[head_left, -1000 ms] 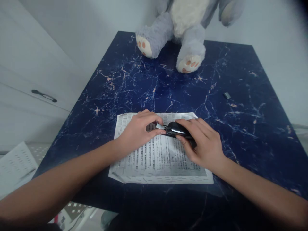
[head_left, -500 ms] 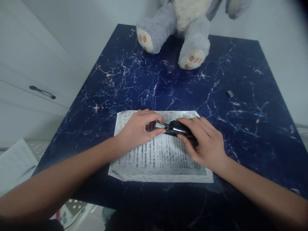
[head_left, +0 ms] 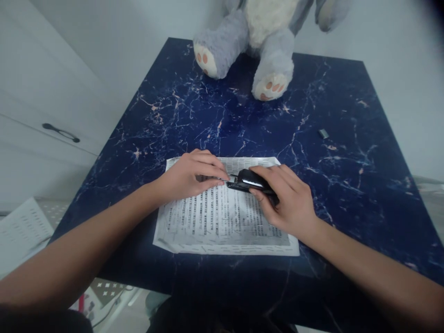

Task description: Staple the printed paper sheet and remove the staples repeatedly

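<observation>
A dark blue desk [head_left: 347,185] with pale marble veins fills most of the view. To the left of it stands a white cabinet [head_left: 34,115] with a dark handle [head_left: 60,133]. Lower at the left, a printed sheet [head_left: 19,229] lies on the floor.

At the far edge of the desk sits a grey plush toy [head_left: 267,41]. Its two feet point toward the near side and only its lower body is in view.

On the near middle of the desk lies a stack of printed paper [head_left: 222,222], flat, with its long side along the near edge. Both forearms come in from the near side and meet over the far part of this paper.

The right hand [head_left: 289,201] lies over a black stapler [head_left: 248,180] from the right. Its grip is closed around the body of the stapler, with the fingers on top and the thumb on the near side. The stapler rests on the far half of the paper, and its front end points left.

The left hand [head_left: 185,178] rests on the paper just left of the stapler. Its grip is narrow: the fingertips and the thumb are pinched together at the front end of the stapler and touch it.

A small metal piece [head_left: 323,133] lies alone on the desk at the far right, well apart from the hands.
</observation>
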A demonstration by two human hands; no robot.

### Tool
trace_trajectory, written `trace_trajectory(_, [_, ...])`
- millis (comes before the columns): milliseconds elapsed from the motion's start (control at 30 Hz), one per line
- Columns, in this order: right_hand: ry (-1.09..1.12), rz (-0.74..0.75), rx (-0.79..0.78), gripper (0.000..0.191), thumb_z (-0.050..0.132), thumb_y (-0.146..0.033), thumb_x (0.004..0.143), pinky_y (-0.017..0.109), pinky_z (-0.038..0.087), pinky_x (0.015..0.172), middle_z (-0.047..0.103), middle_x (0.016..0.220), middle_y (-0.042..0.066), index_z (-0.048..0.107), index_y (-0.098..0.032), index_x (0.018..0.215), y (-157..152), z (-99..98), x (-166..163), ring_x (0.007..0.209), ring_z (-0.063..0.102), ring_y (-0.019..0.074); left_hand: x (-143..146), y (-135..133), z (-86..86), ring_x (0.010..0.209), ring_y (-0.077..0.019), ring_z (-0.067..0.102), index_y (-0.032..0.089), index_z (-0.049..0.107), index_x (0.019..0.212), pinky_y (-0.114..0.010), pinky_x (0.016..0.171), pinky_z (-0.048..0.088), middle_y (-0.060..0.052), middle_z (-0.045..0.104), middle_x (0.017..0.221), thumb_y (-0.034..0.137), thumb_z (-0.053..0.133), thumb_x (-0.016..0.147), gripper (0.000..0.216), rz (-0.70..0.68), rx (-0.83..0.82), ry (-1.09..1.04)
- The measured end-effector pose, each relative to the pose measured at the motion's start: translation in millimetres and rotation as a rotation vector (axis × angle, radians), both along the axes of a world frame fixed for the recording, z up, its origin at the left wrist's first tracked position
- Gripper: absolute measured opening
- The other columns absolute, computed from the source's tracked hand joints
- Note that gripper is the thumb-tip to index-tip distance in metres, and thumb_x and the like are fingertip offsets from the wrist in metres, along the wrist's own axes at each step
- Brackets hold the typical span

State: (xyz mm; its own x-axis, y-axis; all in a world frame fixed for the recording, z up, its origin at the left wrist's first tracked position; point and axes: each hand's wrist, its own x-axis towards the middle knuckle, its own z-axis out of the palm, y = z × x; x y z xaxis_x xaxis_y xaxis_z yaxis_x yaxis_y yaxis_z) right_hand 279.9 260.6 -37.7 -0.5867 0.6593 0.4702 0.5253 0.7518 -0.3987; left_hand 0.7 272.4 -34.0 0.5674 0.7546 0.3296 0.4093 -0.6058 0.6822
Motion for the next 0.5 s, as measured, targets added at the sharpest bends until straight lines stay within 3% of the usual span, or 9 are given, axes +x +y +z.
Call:
trace_trajectory(200, [0.109,0.128,-0.003,0.035,0.064,-0.026,0.098,0.038,0.053,0.074,0.072,0.098,0.005,0.061,-0.023,0.133,2,0.3,2,0.08,0.064,0.0204,5,-3,2.1,0.082,-0.0173,0.072,0.027,0.077,0.096,-0.036,0.089,0.052,0.001,0.079,0.088,0.033,0.083,0.085,0.014,0.006,0.021,-0.059])
trace_trajectory(367, [0.074,0.313,0.042,0.045,0.064,-0.03,0.099,0.039,0.055,0.074,0.075,0.105,0.006,0.058,-0.022,0.143,1,-6.8,4,0.087,0.068,0.022,20,-9,-2.7,0.084,-0.0168,0.067,0.026,0.071,0.095,-0.034,0.084,0.044,0.003,0.075,0.089,0.04,0.084,0.083,0.023,-0.027,0.065,0.032])
trace_trajectory(500, [0.08,0.292,0.05,0.046,0.065,-0.031,0.099,0.04,0.056,0.076,0.074,0.105,0.007,0.058,-0.022,0.144,-1,-9.9,3,0.087,0.067,0.0222,29,-13,-6.7,0.081,-0.0166,0.063,0.024,0.066,0.09,-0.034,0.079,0.038,0.003,0.073,0.086,0.038,0.079,0.089,0.02,0.026,0.124,0.058])
